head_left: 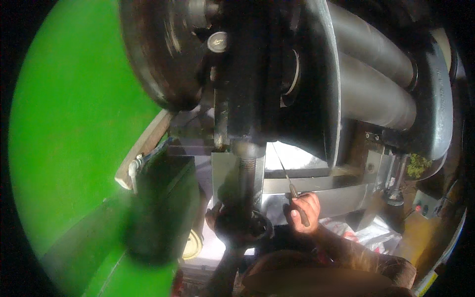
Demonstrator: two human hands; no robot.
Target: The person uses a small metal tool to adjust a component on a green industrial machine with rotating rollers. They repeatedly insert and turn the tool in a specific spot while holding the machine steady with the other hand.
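My right hand (304, 213) is closed round the brown handle of a slim tool (293, 190). Its long, thin metal shaft points up and away toward the underside of the machine; whether it is a screwdriver or a blade I cannot make out. Lower in the middle, my left hand (213, 218) grips the edge of a dark round knob (242, 226), partly in shadow. Above that knob runs a threaded metal screw (247, 171) on the machine's frame. The tool's tip ends near a dark housing (307, 119) and a bright white surface (292, 157).
Two grey rollers (376, 89) lie at the upper right, beside a curved metal guard (336, 74). A large dark wheel (158, 54) stands at the upper left. Along the left is a green wall (74, 99) with a tap (133, 168). Plastic bags (373, 235) lie at the lower right.
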